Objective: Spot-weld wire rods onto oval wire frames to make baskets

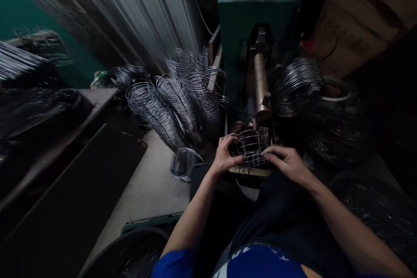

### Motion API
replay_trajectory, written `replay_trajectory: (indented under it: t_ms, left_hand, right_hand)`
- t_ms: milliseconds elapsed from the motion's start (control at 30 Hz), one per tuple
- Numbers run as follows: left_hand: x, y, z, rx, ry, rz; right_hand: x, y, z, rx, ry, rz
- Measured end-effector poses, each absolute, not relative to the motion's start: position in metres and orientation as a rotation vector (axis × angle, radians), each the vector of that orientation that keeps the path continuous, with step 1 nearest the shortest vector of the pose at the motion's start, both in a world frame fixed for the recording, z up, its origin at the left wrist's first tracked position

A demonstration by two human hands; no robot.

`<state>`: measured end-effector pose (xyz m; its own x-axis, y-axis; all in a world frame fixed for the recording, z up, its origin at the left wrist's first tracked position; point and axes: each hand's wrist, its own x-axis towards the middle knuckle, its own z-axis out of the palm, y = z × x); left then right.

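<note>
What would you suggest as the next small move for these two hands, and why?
Perhaps nudge the silvery metal wire-grid piece slightly toward the brass-coloured cylindrical machine arm: the left hand and the right hand hold it at opposite sides, so they could likely guide it evenly, and the arm's end shows just beyond it.

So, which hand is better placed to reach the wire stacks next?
Probably the left hand, at the left side of the wire mesh and nearer the wire stacks. The right hand is at the opposite side, farther away.
</note>
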<state>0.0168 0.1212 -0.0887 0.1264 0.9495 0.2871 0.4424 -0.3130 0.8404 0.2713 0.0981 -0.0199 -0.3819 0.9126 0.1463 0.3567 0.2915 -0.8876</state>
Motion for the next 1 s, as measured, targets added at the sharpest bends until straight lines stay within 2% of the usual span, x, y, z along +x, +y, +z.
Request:
replay_trajectory:
  t_ms: [233, 400, 1000]
  left_hand:
    - [0.037, 0.117, -0.071, 2.077, 1.385, 1.101]
    - [0.041, 0.119, -0.071, 2.060, 1.416, 1.105]
    - [0.045, 0.136, -0.066, 2.041, 1.432, 1.146]
  right_hand:
    - [0.260, 0.109, -0.048, -1.009, -2.246, 0.385]
    - [0.266, 0.103, -0.069, -1.037, -2.365, 0.105]
    - [0.275, 0.129, -0.069, -0.942, -2.289, 0.220]
